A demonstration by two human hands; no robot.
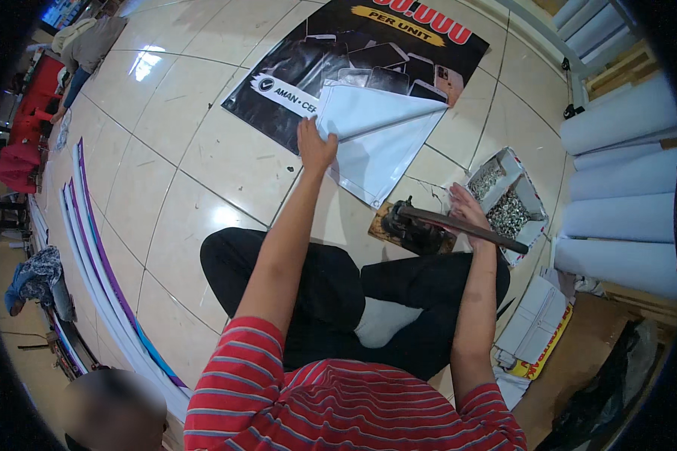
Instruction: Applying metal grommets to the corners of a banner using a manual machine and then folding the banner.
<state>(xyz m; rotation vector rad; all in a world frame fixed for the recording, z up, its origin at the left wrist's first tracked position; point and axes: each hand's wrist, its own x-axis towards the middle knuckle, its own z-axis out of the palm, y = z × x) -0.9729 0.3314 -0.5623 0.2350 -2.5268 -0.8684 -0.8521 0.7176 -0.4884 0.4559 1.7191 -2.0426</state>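
Observation:
A printed vinyl banner [282, 62] lies on the floor before me, its near part folded over so that the white back [372, 135] shows. At the fold's left edge my left hand [317, 145] grips the banner between thumb and fingers. An eyelet sits in the white corner nearest me. Close by stands a hand-lever eyelet press [412, 225] on a wooden base, its long metal lever [468, 228] slanting to the right. My right hand [467, 211] is behind the lever, beside a divided box [536, 206] of small metal eyelets; its palm is partly hidden.
Rolls of white material [620, 214] fill a rack on the right, above flattened cardboard [533, 327]. Long white and purple strips [104, 253] lie on the left. Other people are at the left, one with a blurred head [115, 409] close by. My crossed legs [316, 282] are below the press.

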